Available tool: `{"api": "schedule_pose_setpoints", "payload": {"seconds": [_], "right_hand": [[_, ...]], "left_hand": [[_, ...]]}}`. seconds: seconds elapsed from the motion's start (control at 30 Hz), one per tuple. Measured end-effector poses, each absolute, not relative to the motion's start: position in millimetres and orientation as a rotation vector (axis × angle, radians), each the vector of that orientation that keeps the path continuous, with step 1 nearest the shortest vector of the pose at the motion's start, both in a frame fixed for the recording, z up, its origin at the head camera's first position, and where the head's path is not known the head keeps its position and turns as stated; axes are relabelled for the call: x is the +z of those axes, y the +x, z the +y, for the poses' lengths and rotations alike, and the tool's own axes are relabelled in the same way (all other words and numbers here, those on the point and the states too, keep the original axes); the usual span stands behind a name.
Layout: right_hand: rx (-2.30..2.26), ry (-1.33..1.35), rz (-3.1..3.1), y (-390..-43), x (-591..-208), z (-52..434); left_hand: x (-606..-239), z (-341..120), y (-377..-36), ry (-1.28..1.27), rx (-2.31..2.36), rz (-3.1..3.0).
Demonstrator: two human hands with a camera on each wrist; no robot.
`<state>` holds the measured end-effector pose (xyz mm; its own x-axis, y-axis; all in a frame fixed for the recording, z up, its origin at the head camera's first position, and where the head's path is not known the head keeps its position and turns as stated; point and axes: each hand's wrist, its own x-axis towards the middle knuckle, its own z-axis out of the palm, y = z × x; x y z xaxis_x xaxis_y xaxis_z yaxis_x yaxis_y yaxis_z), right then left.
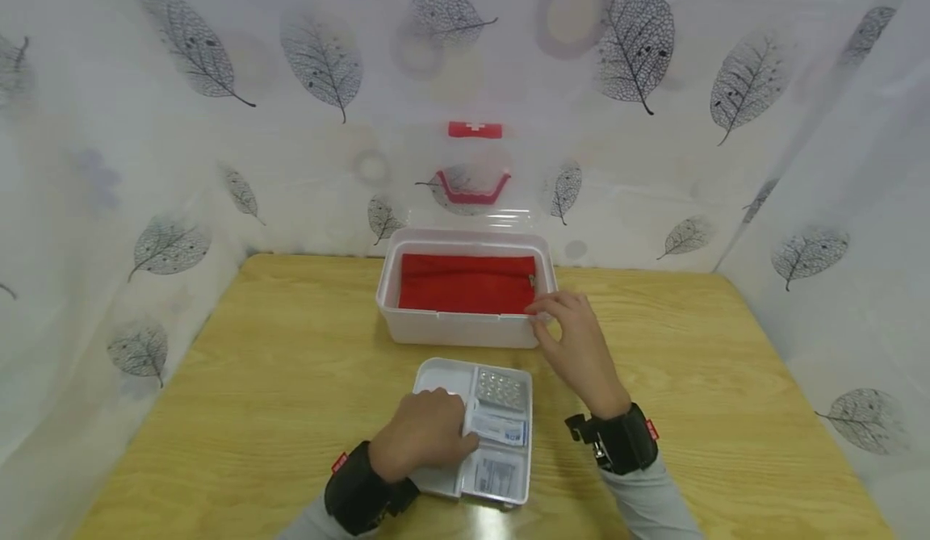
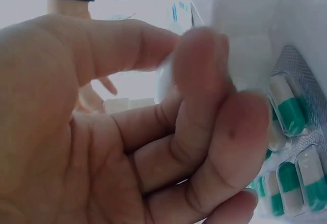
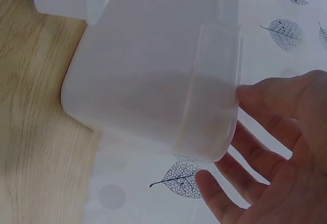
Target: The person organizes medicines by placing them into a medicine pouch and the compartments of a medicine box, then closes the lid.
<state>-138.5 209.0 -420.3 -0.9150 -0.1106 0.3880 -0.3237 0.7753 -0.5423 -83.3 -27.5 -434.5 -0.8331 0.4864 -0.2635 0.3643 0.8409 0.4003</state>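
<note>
A white plastic box (image 1: 465, 330) with its clear lid raised stands at the back, a folded red cloth (image 1: 465, 283) inside it. My right hand (image 1: 581, 354) pinches the box's rim at the front right corner, the thumb on the near side and fingertips over the edge. Nearer me lies a white divided tray (image 1: 527, 443). Over its left part is my left hand (image 1: 429, 431), fingers bent. Beside those fingers, a capsule blister pack (image 2: 296, 142) shows in the left wrist view. Something whitish behind the thumb and fingers is too blurred to tell whether it is held.
The tray's right compartments hold a clear blister pack (image 1: 501, 389), a white and blue packet (image 1: 499, 429) and a clear packet (image 1: 496, 475). The raised lid carries a red handle (image 1: 474, 198). Behind the wooden table (image 1: 312, 346) hangs a leaf-print curtain (image 1: 291, 185).
</note>
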Motion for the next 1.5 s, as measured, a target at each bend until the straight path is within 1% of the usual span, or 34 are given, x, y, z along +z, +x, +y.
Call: {"api": "schedule_pose_setpoints", "payload": {"seconds": [0.2, 0.53, 0.67, 0.77, 0.93, 1.17, 1.5], "right_hand": [[0.904, 0.312, -2.664, -141, -420, 212], [0.955, 0.241, -2.785, -138, -411, 215], [0.962, 0.238, -2.826, -137, -408, 218], [0.943, 0.259, -2.84, -137, -408, 220], [0.903, 0.325, -2.845, -136, -407, 224], [0.922, 0.363, -2.91, -135, -406, 226], [0.943, 0.392, -2.926, -132, -403, 226]], "left_hand": [[-418, -35, -86, 0.645, 0.48, 2.673], [-371, -58, -73, 0.73, 0.498, 2.816], [-354, -67, -69, 0.704, 0.539, 2.916], [-344, -71, -72, 0.664, 0.62, 2.962], [-343, -74, -93, 0.604, 0.784, 3.094], [-348, -65, -140, 0.492, 0.957, 3.203], [-361, -50, -195, 0.487, 0.971, 3.299]]}}
